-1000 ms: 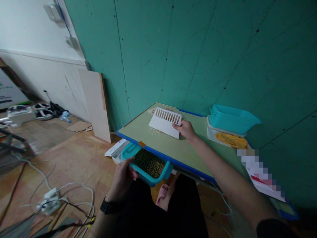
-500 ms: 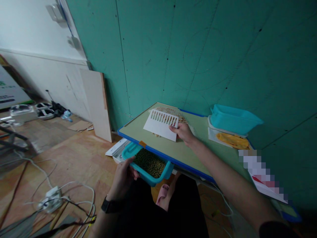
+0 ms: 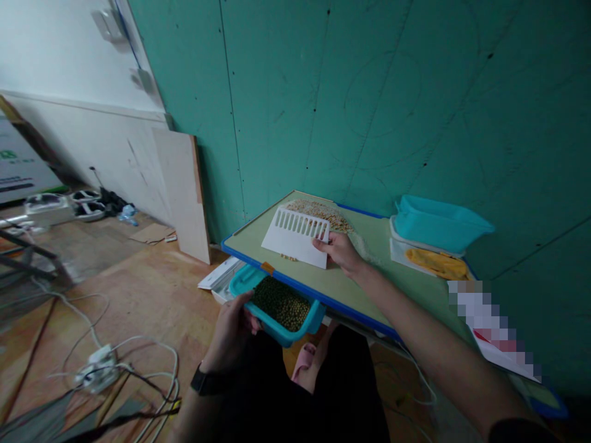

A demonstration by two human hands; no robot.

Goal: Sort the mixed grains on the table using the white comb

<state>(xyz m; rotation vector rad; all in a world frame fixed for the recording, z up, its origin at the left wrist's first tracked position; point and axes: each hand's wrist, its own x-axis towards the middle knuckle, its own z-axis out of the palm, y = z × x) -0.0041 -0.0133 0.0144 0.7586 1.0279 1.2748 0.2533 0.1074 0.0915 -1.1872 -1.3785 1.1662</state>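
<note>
My right hand (image 3: 339,250) grips the right edge of a white slotted scraper card (image 3: 295,236) standing on the small green table (image 3: 351,283). A few pale beans lie at the card's lower edge, and a pile of pale beans (image 3: 321,212) lies behind it near the wall. My left hand (image 3: 228,329) holds a teal plastic tray (image 3: 277,311) full of dark green and yellowish beans just below the table's blue front edge.
A teal tub (image 3: 438,223) sits on a white tray with a yellow cloth (image 3: 434,261) at the table's right. A wooden board (image 3: 182,191) leans on the green wall. Cables and a power strip (image 3: 95,372) lie on the wood floor to the left.
My right hand has dragged the scraper card left and toward the table's front edge, uncovering the bean pile behind it. The teal tray in my left hand has stayed under the edge.
</note>
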